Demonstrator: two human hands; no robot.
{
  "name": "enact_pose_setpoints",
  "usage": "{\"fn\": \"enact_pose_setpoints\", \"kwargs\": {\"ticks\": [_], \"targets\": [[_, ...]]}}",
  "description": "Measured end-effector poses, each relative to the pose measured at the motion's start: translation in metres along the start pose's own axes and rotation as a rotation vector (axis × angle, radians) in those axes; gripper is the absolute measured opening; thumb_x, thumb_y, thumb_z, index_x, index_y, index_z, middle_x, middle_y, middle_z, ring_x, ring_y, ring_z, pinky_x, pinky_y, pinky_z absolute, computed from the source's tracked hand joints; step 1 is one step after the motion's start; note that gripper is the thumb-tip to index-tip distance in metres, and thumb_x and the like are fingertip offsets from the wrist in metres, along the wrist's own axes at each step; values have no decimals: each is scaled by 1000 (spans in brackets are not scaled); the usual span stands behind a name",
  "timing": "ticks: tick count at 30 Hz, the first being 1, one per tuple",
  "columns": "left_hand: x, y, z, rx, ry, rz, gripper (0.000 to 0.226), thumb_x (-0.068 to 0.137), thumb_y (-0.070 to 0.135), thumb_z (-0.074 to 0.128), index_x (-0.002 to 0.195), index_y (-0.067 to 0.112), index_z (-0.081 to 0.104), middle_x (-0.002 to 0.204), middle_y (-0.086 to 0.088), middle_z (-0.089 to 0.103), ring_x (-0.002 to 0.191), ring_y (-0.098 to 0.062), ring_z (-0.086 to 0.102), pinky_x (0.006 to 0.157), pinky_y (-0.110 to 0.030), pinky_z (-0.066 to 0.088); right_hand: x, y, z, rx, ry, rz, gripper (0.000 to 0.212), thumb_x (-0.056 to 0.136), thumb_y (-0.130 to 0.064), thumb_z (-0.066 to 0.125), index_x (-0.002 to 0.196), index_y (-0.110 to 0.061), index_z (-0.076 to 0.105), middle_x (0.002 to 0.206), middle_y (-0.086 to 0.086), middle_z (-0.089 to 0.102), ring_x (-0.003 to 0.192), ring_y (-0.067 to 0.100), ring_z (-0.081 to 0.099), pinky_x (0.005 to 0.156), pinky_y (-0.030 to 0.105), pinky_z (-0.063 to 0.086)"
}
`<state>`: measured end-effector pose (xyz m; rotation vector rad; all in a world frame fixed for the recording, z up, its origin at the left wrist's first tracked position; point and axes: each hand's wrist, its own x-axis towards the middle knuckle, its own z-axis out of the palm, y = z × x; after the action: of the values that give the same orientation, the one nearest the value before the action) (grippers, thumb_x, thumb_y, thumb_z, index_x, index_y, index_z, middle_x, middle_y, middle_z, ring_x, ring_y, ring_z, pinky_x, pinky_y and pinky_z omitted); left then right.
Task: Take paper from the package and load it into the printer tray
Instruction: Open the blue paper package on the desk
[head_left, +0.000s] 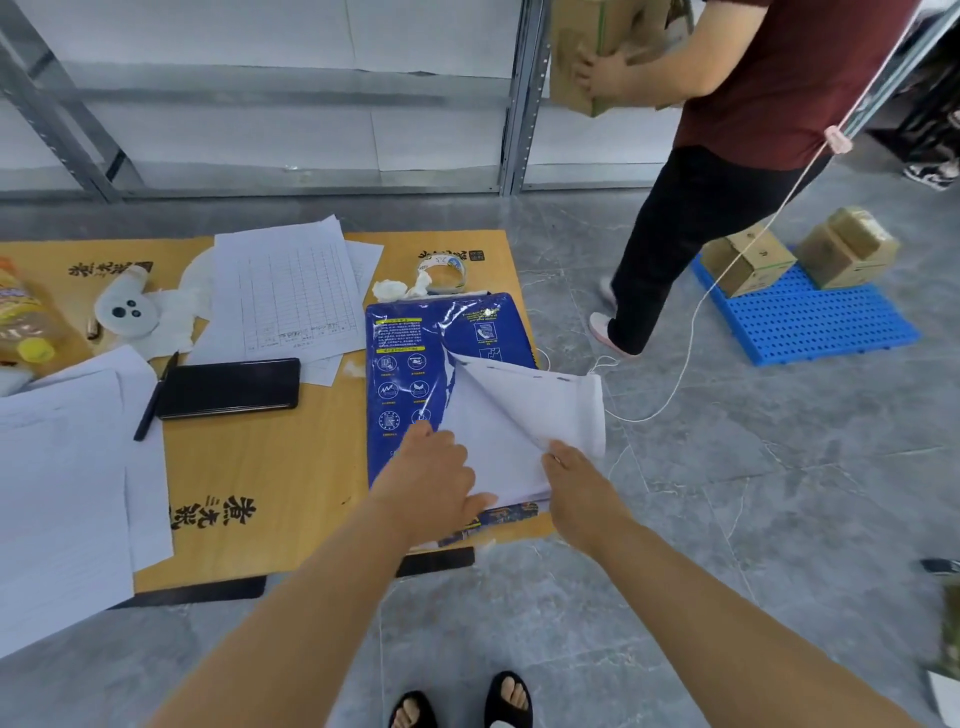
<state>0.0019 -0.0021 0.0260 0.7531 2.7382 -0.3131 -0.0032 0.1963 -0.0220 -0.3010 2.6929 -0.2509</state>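
A blue paper package (402, 374) lies on the right end of the low wooden table (260, 467), its wrapper torn open on the near right side. White paper (493, 457) shows inside. My left hand (431, 473) rests flat on the package and the sheets, fingers spread. My right hand (571, 467) pinches a batch of sheets (550, 405) at the edge and curls them up and back. No printer is in view.
A black phone (228, 387), a pen (153, 400), loose printed sheets (285, 296), a tape roll (444, 270) and an oil bottle (23, 317) lie on the table. Another person (727, 156) holding a carton stands to the right, near boxes on a blue pallet (810, 317). A white cord (691, 332) crosses the floor.
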Motion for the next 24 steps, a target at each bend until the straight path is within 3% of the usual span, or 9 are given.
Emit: {"fn": "enact_pose_setpoints", "kwargs": {"ticks": [3, 6, 8, 10, 11, 14, 19, 21, 24], "targets": [[-8, -30, -1, 2, -41, -154, 56, 99, 51, 21, 110, 19, 66, 107, -2, 66, 105, -23, 55, 99, -43, 30, 2, 2, -1, 79, -21, 75, 50, 94, -3, 37, 143, -11, 33, 159, 2, 14, 146, 18, 17, 114, 31, 26], [-23, -58, 22, 30, -164, -290, 30, 97, 33, 38, 119, 24, 57, 115, 3, 60, 113, -20, 53, 106, -46, 25, 9, 6, 1, 138, 31, 125, 46, 91, 1, 41, 134, -11, 49, 144, 8, 37, 130, 23, 39, 101, 24, 37], [-32, -64, 43, -11, -228, -329, 34, 93, 22, 47, 127, 25, 48, 123, 4, 58, 121, -19, 50, 110, -50, 20, 13, 8, 0, 221, 55, 220, 36, 89, 3, 41, 116, -10, 62, 128, 11, 49, 111, 25, 51, 83, 23, 40], [-36, -58, 61, -84, -209, -333, 42, 92, 19, 51, 133, 24, 41, 129, 5, 56, 126, -18, 48, 112, -46, 23, 15, 10, -2, 274, 66, 316, 25, 89, 0, 39, 92, -14, 60, 116, 11, 55, 91, 26, 52, 74, 26, 38], [-37, -53, 67, -113, -190, -341, 46, 92, 19, 52, 136, 23, 38, 131, 5, 55, 126, -17, 48, 110, -41, 28, 15, 11, -4, 293, 69, 360, 23, 89, -3, 38, 89, -14, 58, 111, 10, 58, 87, 26, 50, 73, 27, 39], [-36, -42, 78, -187, -153, -398, 53, 90, 18, 55, 138, 18, 33, 127, 3, 56, 119, -18, 52, 95, -30, 40, 19, 10, -7, 348, 46, 451, 23, 88, -2, 37, 95, -10, 58, 104, 10, 59, 85, 26, 49, 71, 30, 41], [-32, -39, 77, -215, -148, -430, 50, 90, 13, 51, 137, 15, 32, 125, 1, 56, 114, -18, 56, 85, -29, 44, 30, 6, -12, 453, 34, 528, 26, 89, -2, 40, 104, -2, 61, 112, 14, 63, 92, 27, 55, 75, 31, 46], [-31, -39, 75, -203, -143, -426, 50, 91, 14, 51, 138, 14, 32, 125, 1, 56, 114, -18, 56, 83, -29, 44, 32, 6, -14, 575, 87, 563, 26, 84, -5, 42, 96, -4, 65, 104, 14, 69, 95, 32, 64, 84, 37, 55], [-31, -39, 74, -189, -127, -415, 49, 92, 15, 51, 137, 15, 32, 124, 1, 57, 113, -18, 57, 83, -28, 44, 30, 7, -18, 682, 128, 594, 20, 79, -5, 42, 70, -7, 59, 86, 14, 72, 79, 30, 67, 68, 35, 58]]}}
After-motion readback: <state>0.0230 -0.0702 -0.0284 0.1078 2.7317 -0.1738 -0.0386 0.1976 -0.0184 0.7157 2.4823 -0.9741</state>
